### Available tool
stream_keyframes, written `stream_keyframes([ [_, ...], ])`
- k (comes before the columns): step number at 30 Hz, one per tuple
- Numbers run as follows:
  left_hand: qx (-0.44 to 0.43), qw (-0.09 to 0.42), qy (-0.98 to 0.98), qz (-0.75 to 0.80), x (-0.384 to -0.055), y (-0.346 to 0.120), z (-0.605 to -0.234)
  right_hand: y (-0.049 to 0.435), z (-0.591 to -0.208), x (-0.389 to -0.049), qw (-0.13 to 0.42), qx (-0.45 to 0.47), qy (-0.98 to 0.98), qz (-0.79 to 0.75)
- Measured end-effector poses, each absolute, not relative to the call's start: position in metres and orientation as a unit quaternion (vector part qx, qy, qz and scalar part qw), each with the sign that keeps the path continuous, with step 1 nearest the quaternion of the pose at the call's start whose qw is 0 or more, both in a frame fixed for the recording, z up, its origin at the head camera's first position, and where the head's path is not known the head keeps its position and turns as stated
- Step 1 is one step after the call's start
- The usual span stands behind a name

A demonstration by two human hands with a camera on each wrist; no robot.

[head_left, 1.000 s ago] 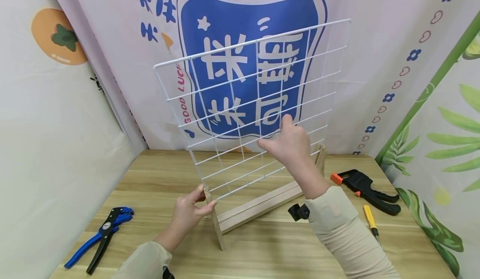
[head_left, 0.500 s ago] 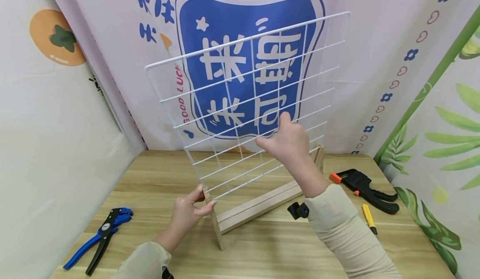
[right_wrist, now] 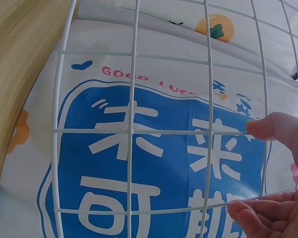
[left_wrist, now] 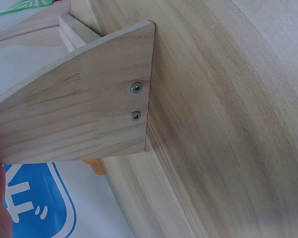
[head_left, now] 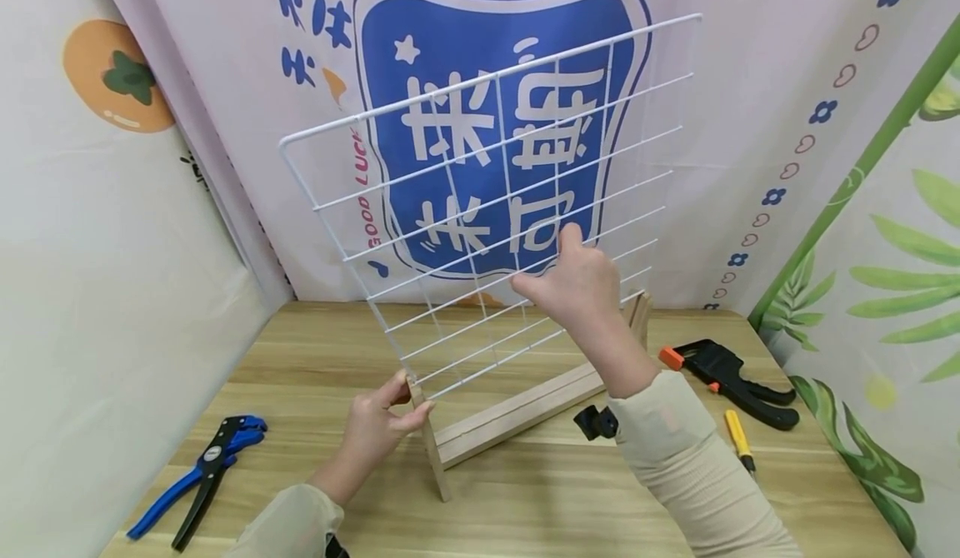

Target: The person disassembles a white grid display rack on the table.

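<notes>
A white wire grid panel [head_left: 498,77] stands tilted above a wooden stand, its lower edge near the stand's two side pieces. My right hand [head_left: 581,287] grips the grid right of its middle; in the right wrist view thumb and fingers pinch around its wires [right_wrist: 131,132]. My left hand [head_left: 371,425] pinches the top end of the left wooden side piece [head_left: 431,454], by the grid's lower left corner. Two screws [left_wrist: 136,88] show on that piece in the left wrist view. A grooved wooden crossbar [head_left: 517,416] joins it to the right side piece [head_left: 641,316], partly hidden by my arm.
Blue-handled wire strippers [head_left: 210,466] lie at the left of the wooden table [head_left: 525,500]. At the right are a black bar clamp [head_left: 738,379] with an orange pad and a yellow-handled screwdriver [head_left: 738,437]. A printed curtain [head_left: 750,83] hangs behind.
The grid's top edge has tilted toward me, with its upper left corner shifting left and its upper right corner rising in view. Both hands keep their holds, almost in place.
</notes>
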State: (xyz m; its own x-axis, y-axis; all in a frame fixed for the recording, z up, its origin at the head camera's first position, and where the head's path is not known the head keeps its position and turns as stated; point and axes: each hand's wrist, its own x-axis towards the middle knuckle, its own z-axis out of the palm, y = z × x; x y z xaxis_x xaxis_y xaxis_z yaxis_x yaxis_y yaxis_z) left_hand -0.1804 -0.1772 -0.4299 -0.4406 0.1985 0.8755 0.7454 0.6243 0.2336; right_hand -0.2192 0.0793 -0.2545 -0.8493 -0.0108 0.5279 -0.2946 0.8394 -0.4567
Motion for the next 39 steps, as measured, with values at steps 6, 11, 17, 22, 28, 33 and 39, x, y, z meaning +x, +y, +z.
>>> stream_keyframes([
  [6, -0.306, 0.432, -0.785, -0.322, -0.181, -0.177, -0.43, 0.083, -0.259, -0.217, 0.284, 0.085, -0.916, 0.27],
  [11, -0.306, 0.436, -0.785, -0.315, -0.181, -0.178, -0.43, 0.086, -0.26, -0.213, 0.31, 0.084, -0.908, 0.27],
  [17, -0.304, 0.433, -0.786, -0.319, -0.18, -0.177, -0.433, 0.095, -0.268, -0.205, 0.31, 0.05, -0.903, 0.294],
  [22, -0.29, 0.442, -0.796, -0.296, -0.18, -0.176, -0.432, 0.105, -0.281, -0.199, 0.331, 0.026, -0.881, 0.338],
  [28, -0.282, 0.431, -0.806, -0.292, -0.182, -0.177, -0.431, 0.116, -0.3, -0.193, 0.338, -0.023, -0.855, 0.392],
  [33, -0.276, 0.406, -0.816, -0.305, -0.18, -0.177, -0.431, 0.124, -0.322, -0.188, 0.346, -0.05, -0.829, 0.437],
  [39, -0.264, 0.382, -0.826, -0.32, -0.177, -0.178, -0.428, 0.13, -0.35, -0.186, 0.354, -0.053, -0.811, 0.462],
])
